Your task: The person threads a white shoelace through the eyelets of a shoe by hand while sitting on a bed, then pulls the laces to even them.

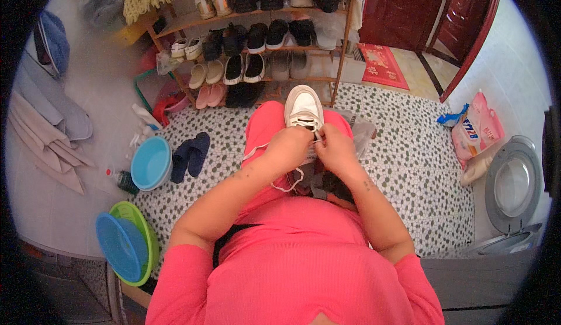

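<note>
A white lace-up shoe [304,101] rests toe-outward on my lap, between my knees in pink trousers. My left hand [292,146] is closed at the shoe's laced opening, its fingertips on the white shoelace. Beside it, my right hand [335,151] pinches the same lace close to the eyelets. One loose shoelace end [296,182] hangs in a curve below my left hand, and another stretch trails off to the left over my thigh. My hands and wrists cover much of the shoe's heel end. Something grey and dark, unclear in kind, lies under the shoe.
A shoe rack [257,50] with several pairs stands ahead. To the left are dark blue slippers [191,157], a light blue basin [151,162], and a blue basket [121,247] inside a green basin. A pink bag [476,129] and a washing machine's round door [513,183] are at right.
</note>
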### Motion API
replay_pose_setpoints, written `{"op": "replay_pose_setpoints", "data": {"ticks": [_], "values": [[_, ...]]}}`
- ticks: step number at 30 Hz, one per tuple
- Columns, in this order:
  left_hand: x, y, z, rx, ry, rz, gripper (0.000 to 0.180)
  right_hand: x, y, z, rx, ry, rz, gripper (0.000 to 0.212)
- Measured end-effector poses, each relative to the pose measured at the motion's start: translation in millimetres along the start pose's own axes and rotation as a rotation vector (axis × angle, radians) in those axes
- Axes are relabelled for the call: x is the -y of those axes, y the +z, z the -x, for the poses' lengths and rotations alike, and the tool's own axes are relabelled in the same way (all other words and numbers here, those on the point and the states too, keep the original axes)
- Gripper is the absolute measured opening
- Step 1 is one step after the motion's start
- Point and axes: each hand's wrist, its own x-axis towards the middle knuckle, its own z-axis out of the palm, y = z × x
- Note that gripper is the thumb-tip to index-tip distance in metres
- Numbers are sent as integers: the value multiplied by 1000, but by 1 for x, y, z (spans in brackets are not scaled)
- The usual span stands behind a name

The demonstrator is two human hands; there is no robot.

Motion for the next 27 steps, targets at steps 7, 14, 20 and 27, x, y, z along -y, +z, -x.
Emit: {"op": "replay_pose_setpoints", "data": {"ticks": [7, 14, 20, 27], "values": [[14, -1, 21, -12, 56, -242, 10, -30, -5, 4, 8, -12, -168, 17], [15, 0, 8, -181, -120, 136, 15, -54, 16, -2, -29, -42, -423, 18], [-6, 17, -6, -198, -186, 126, 18, -54, 21, -2, 10, -30, -676, 18], [-10, 24, -8, -270, -213, 117, 17, -63, 25, -2, 59, 61, -776, 18]]}}
